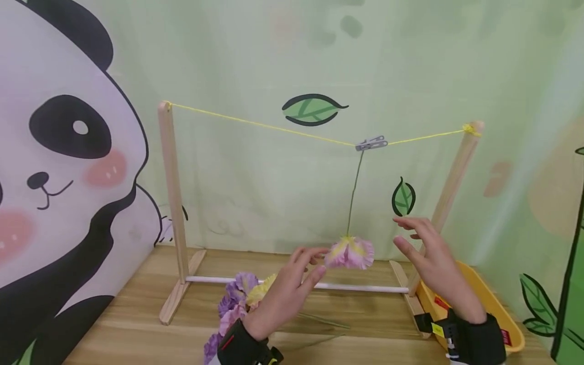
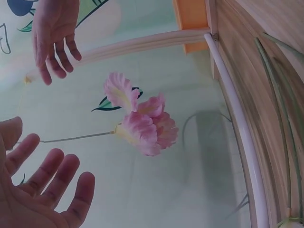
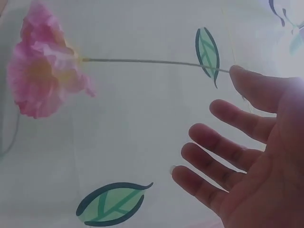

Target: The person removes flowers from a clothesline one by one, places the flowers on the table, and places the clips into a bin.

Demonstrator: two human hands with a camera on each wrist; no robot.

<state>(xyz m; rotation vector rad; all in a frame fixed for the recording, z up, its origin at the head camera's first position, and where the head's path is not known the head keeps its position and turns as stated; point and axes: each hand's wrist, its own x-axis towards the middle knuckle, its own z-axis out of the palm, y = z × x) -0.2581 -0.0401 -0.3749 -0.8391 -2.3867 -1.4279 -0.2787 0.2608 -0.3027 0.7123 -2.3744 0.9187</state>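
Note:
A pink artificial flower (image 1: 350, 253) hangs head down by its thin green stem (image 1: 353, 195). A grey clothespin (image 1: 371, 143) fastens the stem to a yellow string (image 1: 255, 123), which sags at that spot. My left hand (image 1: 288, 290) is just left of the bloom, fingers relaxed and holding nothing; in the left wrist view the fingers (image 2: 57, 185) are apart from the petals. To the flower's right, my right hand (image 1: 433, 261) is raised with loose fingers and an empty palm. Purple, pink and yellow flowers (image 1: 237, 301) lie on the table, partly hidden behind the left hand.
The string runs between a left wooden post (image 1: 173, 192) and a right wooden post (image 1: 449, 195), joined low down by a white rod (image 1: 365, 288). A yellow basket (image 1: 511, 332) stands at the right on the wooden table (image 1: 132, 324). Behind is a panda-printed backdrop (image 1: 228, 182).

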